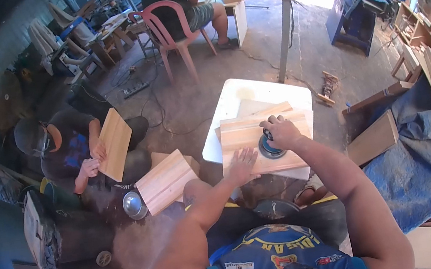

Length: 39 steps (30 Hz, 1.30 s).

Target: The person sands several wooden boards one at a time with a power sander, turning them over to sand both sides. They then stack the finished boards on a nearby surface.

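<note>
Right hand [281,131] clamps its grip around the sander [271,148] near the wooden board's [244,136] right edge, left hand [242,165] lies spread flat on its near edge, sanding apparently midway, board on the white tabletop [232,98].

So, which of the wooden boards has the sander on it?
The board on the white table, under the right hand gripping the sander; the left hand steadies it. Other boards carry no tool.

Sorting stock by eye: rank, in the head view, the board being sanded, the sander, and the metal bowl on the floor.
1. Board being sanded, largest.
2 and 3. Sander and metal bowl look alike; the right hand covers part of the sander, so unranked.
</note>
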Each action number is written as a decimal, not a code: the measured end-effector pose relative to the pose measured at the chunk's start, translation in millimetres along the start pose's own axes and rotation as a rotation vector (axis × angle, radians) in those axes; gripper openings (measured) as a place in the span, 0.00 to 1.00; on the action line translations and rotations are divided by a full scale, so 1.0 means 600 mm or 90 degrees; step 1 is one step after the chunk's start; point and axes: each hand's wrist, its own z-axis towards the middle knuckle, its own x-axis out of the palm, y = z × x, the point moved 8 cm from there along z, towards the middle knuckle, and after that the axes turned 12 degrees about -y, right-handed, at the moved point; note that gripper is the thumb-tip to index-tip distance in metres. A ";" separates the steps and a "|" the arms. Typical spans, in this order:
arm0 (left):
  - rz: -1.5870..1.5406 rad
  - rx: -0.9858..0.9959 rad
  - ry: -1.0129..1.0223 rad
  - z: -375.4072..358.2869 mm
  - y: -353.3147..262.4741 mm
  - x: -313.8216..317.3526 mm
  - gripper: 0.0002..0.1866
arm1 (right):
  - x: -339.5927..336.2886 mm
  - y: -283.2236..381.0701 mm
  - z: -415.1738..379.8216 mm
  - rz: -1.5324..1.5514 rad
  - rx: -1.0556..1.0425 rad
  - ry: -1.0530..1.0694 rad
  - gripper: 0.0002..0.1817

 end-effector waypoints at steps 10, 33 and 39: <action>-0.037 -0.250 -0.019 0.062 0.105 0.020 0.52 | 0.034 -0.073 0.061 -0.015 0.075 -0.038 0.32; -0.338 -0.423 -0.286 0.019 0.228 -0.078 0.37 | 0.096 0.238 0.173 0.042 -0.079 -0.015 0.18; -0.411 -0.413 -0.315 0.020 0.190 -0.094 0.40 | 0.083 0.217 0.148 0.062 -0.074 -0.031 0.21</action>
